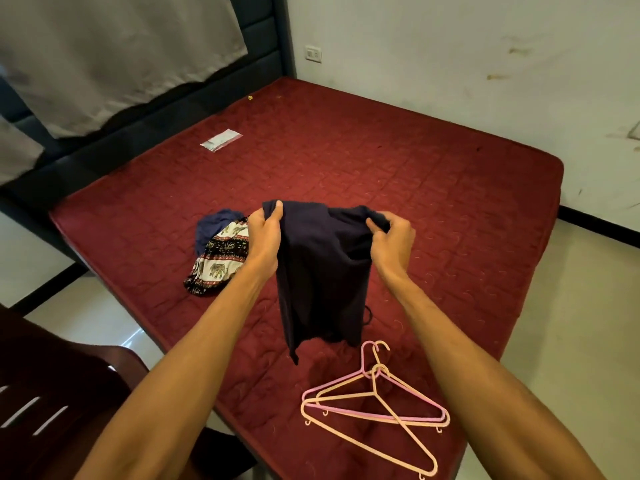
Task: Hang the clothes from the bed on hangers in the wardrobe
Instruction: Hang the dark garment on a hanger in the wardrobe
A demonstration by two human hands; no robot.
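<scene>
While hangers (375, 403) lie below, both hands' grips pinch the dark garment (322, 271) aloft.

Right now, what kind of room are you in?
Probably a bedroom: a red mattress against a padded headboard, a pile of clothes on it, and plastic hangers lying near the dark garment that the left hand and right hand hold.

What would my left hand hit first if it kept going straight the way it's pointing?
Your left hand grips the dark garment; past its top edge the line runs over red mattress, probably free, though the hand's height is unclear.
</scene>
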